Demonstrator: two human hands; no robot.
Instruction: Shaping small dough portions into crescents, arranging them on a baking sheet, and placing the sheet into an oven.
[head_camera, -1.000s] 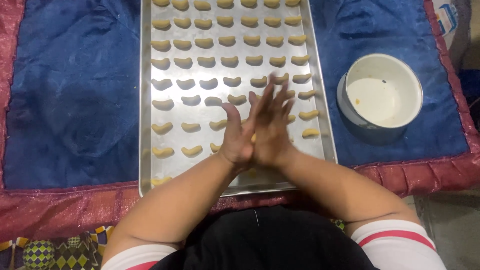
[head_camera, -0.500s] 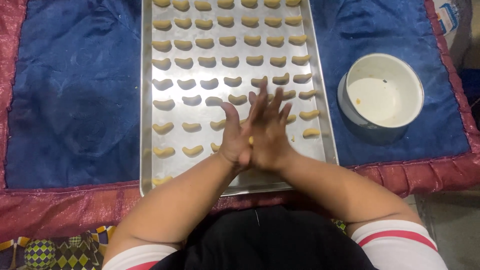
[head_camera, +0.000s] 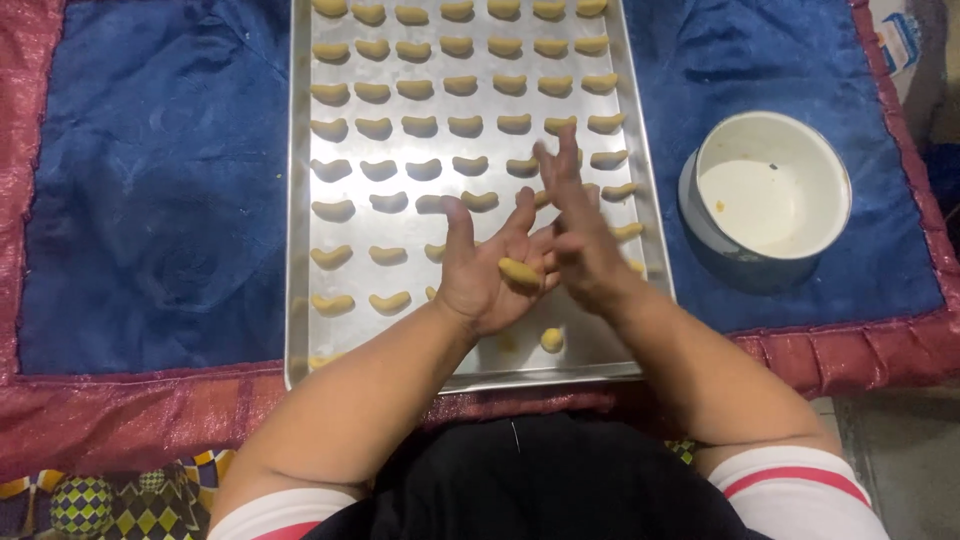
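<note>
Over the tray's near edge, the left hand (head_camera: 487, 275) lies palm up, cradling a small dough roll (head_camera: 519, 272) across the base of its fingers; the right hand (head_camera: 580, 240) stands flat and unclenched against it, gripping nothing. That dough looks soft, light and easily dented, best lifted gently by its middle. A little dough ball (head_camera: 551, 340) sits just below on the tray (head_camera: 300, 200). Beyond, rows of crescents (head_camera: 420, 125) fill the sheet. Off right, a white bowl (head_camera: 770, 190) rests on blue cloth (head_camera: 150, 200).
</note>
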